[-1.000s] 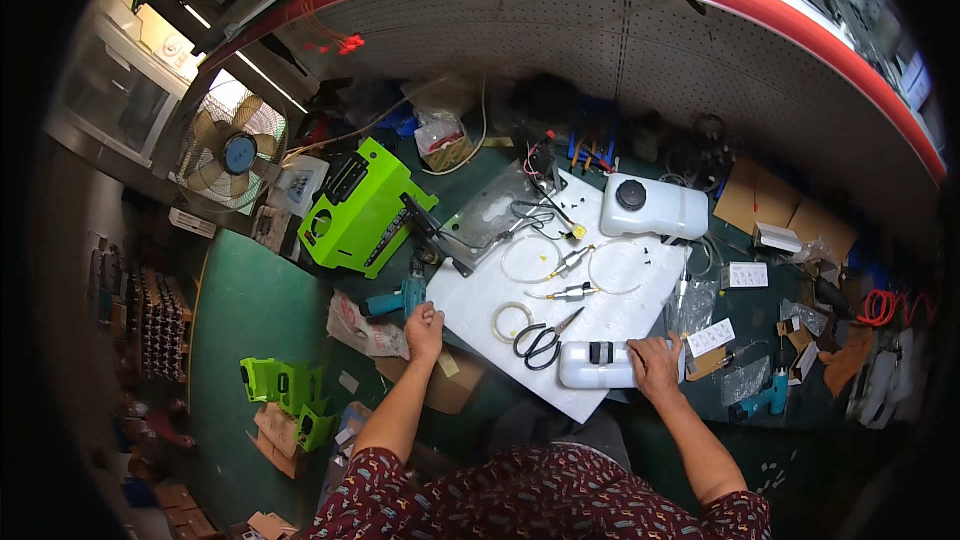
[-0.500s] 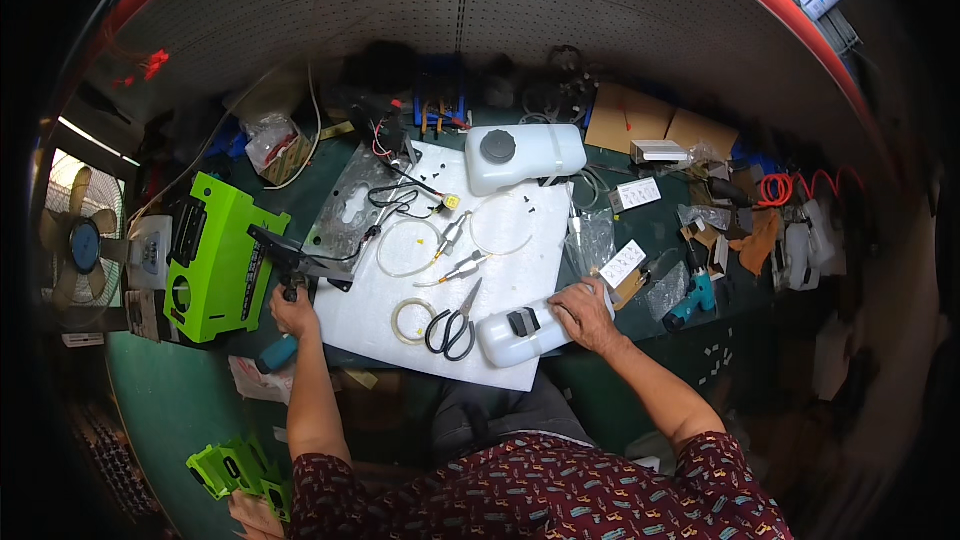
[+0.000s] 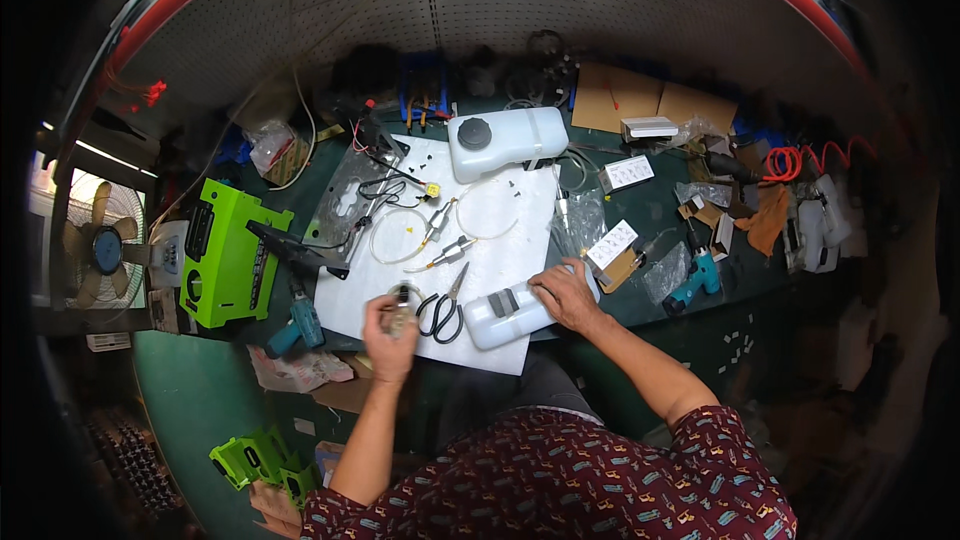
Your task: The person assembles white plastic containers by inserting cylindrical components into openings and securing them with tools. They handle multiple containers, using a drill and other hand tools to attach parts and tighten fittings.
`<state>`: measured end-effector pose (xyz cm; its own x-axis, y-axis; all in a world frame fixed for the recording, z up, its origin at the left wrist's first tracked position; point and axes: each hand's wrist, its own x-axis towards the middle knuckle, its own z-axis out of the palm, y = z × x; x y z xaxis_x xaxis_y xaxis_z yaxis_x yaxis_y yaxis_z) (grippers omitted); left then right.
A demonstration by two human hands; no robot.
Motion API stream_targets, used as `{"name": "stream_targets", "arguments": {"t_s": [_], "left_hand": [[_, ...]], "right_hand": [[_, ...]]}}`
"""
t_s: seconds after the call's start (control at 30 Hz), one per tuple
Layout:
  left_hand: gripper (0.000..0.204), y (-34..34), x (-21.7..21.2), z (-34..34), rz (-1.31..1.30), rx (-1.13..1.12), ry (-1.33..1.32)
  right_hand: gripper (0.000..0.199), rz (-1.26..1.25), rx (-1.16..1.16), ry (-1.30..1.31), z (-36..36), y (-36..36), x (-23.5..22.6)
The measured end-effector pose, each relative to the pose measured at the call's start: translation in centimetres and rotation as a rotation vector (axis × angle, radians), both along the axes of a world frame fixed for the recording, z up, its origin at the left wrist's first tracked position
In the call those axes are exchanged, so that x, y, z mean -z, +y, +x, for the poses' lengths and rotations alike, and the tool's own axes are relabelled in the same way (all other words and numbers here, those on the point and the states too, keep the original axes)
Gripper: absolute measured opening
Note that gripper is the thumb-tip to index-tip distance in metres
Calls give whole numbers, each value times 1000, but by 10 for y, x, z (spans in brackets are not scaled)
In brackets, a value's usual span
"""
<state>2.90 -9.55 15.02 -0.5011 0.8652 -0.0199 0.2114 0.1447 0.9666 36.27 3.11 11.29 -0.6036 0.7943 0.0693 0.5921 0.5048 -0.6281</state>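
Note:
My left hand (image 3: 390, 337) is over the near left part of the white foam sheet (image 3: 480, 352), closed around a small piece with a dark tip that I cannot make out. A coil of clear tubing is mostly hidden behind that hand. Beside it lie black-handled scissors (image 3: 442, 317). My right hand (image 3: 566, 297) grips the right end of a translucent white plastic tank (image 3: 500, 320), which lies on its side at the sheet's near edge. Farther back sits a second white tank (image 3: 510, 143) with a dark cap (image 3: 474, 133). Thin tubes with inline fittings (image 3: 440, 220) lie between the tanks.
On the left are a bright green metal housing (image 3: 225, 260), a black bracket (image 3: 295, 248) and a teal power drill (image 3: 304, 322). Small white boxes (image 3: 612, 243), plastic bags and another teal drill (image 3: 697, 280) lie on the right. A fan (image 3: 105, 250) stands far left.
My left hand has left the black bracket and drill and moved right, over the tubing coil, with a small piece in its fingers. My right hand stays on the near tank.

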Motion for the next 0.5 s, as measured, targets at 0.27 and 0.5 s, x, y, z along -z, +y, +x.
{"name": "stream_targets", "arguments": {"t_s": [0.27,0.5], "left_hand": [[35,30,-7,94,-80,371,212],[34,38,-4,106,-136,414,413]], "right_hand": [[16,-15,-31,73,8,2,6],[15,-35,-29,139,10,4,12]]}}
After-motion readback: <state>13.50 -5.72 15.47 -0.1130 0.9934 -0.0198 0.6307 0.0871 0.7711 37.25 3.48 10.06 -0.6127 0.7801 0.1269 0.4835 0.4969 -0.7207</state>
